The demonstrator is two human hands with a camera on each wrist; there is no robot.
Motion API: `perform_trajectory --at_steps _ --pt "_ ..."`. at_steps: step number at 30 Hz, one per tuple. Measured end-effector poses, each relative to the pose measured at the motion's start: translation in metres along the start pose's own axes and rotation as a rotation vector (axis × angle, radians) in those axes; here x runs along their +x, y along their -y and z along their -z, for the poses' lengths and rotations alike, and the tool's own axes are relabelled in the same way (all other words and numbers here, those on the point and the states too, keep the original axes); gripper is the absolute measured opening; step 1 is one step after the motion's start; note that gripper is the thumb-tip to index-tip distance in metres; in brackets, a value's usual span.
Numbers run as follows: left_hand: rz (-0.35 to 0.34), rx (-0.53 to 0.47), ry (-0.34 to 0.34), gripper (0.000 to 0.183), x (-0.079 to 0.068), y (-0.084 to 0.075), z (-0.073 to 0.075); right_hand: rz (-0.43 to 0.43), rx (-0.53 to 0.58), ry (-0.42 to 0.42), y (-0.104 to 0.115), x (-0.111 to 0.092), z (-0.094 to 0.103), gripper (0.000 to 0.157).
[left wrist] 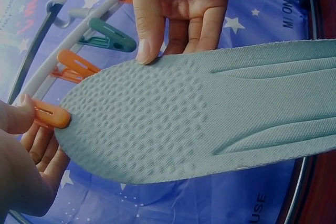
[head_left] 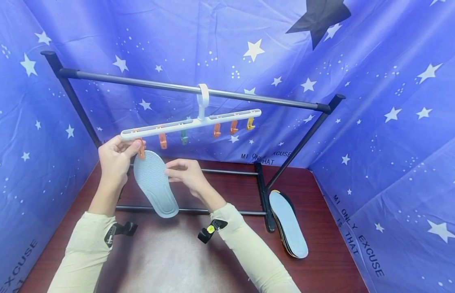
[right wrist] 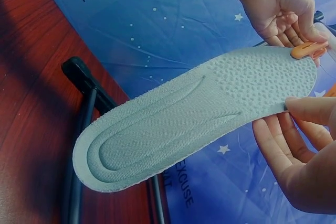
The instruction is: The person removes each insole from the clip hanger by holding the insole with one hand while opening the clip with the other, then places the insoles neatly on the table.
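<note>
A pale grey-green insole (head_left: 154, 185) hangs toe up below the left end of a white clip hanger (head_left: 192, 124). My left hand (head_left: 113, 158) pinches an orange clip (left wrist: 52, 114), whose tip overlaps the insole's toe edge. With thumb and fingers, my right hand (head_left: 188, 175) pinches the insole's side edge near the textured forefoot. In the right wrist view, the moulded heel end of the insole (right wrist: 152, 145) points away from both hands. Other clips, including a green clip (head_left: 184, 137) and a yellow clip (head_left: 251, 123), dangle from the hanger with nothing in them.
The hanger hooks over the top bar (head_left: 139, 81) of a dark metal rack, whose lower bars cross behind the insole. Several stacked insoles (head_left: 289, 226) lie on the red-brown table (head_left: 322, 211) beside the rack's right foot. Blue star-print cloth (head_left: 377, 81) surrounds the table.
</note>
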State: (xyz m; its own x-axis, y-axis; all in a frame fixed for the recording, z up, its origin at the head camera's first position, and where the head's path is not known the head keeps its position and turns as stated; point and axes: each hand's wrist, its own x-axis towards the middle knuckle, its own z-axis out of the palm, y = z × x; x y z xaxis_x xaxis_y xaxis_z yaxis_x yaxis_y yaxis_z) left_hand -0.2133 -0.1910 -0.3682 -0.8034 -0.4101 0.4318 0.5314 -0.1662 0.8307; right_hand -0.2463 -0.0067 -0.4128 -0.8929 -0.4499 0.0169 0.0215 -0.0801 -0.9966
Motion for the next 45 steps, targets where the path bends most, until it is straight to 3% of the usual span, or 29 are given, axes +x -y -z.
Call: perform_trajectory --at_steps 45 --pt "0.043 -0.041 -0.023 0.018 -0.0023 0.0023 -0.0032 -0.013 0.028 -0.043 -0.0038 -0.0034 0.0086 0.025"
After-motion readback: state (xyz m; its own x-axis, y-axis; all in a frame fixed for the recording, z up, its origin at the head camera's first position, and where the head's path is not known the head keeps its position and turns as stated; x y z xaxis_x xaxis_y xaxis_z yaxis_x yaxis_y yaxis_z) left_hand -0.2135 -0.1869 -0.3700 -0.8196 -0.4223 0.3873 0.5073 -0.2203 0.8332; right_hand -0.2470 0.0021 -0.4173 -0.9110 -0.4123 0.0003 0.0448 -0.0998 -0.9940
